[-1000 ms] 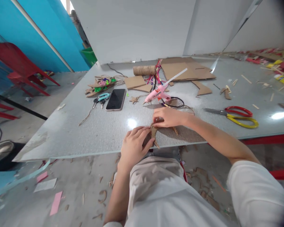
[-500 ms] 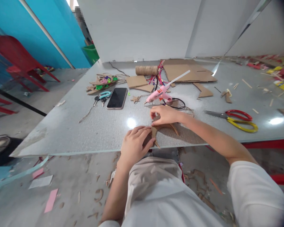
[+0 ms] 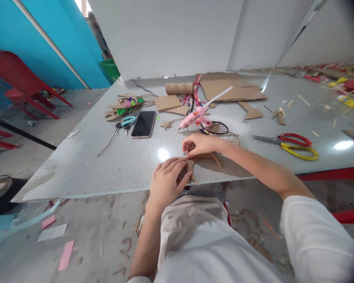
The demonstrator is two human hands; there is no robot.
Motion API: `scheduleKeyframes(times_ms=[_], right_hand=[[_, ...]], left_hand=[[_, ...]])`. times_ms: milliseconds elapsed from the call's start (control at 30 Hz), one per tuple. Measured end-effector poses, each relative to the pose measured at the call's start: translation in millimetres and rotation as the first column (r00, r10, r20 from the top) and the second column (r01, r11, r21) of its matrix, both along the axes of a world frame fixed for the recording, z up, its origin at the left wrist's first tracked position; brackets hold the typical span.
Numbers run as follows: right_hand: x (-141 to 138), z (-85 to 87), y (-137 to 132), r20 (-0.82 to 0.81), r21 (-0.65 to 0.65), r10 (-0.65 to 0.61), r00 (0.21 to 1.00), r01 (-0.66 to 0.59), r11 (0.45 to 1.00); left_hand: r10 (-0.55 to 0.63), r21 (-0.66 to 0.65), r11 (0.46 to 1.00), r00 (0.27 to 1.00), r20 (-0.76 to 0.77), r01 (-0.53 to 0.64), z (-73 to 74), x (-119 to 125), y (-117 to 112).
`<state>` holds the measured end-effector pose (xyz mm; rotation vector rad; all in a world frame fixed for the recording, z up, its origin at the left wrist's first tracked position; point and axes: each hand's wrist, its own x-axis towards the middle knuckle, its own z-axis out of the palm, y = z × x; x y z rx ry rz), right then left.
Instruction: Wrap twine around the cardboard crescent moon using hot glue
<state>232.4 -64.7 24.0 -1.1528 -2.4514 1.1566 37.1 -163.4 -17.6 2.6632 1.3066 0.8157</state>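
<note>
My left hand (image 3: pixel 166 181) presses down on a small brown cardboard piece (image 3: pixel 191 168) at the near edge of the grey table (image 3: pixel 106 157), fingers curled over it. My right hand (image 3: pixel 198 144) hovers just beyond it with the fingertips pinched together above the piece's far end, beside thin brown twine (image 3: pixel 216 159). What the right fingers pinch is too small to make out. A pink glue gun (image 3: pixel 195 116) lies a short way past the right hand, its black cord (image 3: pixel 221 129) looping next to it.
Red and yellow scissors (image 3: pixel 295 144) lie to the right. A black phone (image 3: pixel 144 124), keys with a teal tag (image 3: pixel 126 122), a cardboard star (image 3: pixel 166 124), a twine spool (image 3: pixel 179 88) and cardboard sheets (image 3: pixel 233 89) sit farther back. Red chairs (image 3: pixel 23 84) stand left. Scraps litter the floor.
My right hand has lifted off the cardboard piece and shifted a little left, its fingers now pinched. The left hand has stayed on the piece.
</note>
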Motion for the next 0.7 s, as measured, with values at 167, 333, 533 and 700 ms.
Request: scheduleKeyframes(times_ms=[167,333,533,700], right_hand=[[-5.2,5.0,-2.1,0.115,0.063,-0.008,0.993,0.000,0.998],[3.0,12.7,1.3,0.070,-0.011,-0.033,0.997,0.034,0.999],[11.3,13.9,3.7,0.165,0.028,-0.045,0.985,0.041,0.999],[7.1,17.8,-6.2,0.312,0.169,-0.088,0.946,0.036,0.985]], left_hand=[[0.003,-0.002,1.000,0.999,-0.032,-0.003,2.1,-0.5,-1.5],[0.014,0.012,1.000,0.999,-0.031,-0.014,1.0,0.4,-1.8],[0.005,0.018,1.000,1.000,-0.026,-0.005,-0.6,0.2,-0.9],[0.003,0.020,1.000,1.000,-0.018,-0.002,-0.5,-0.6,-1.0]])
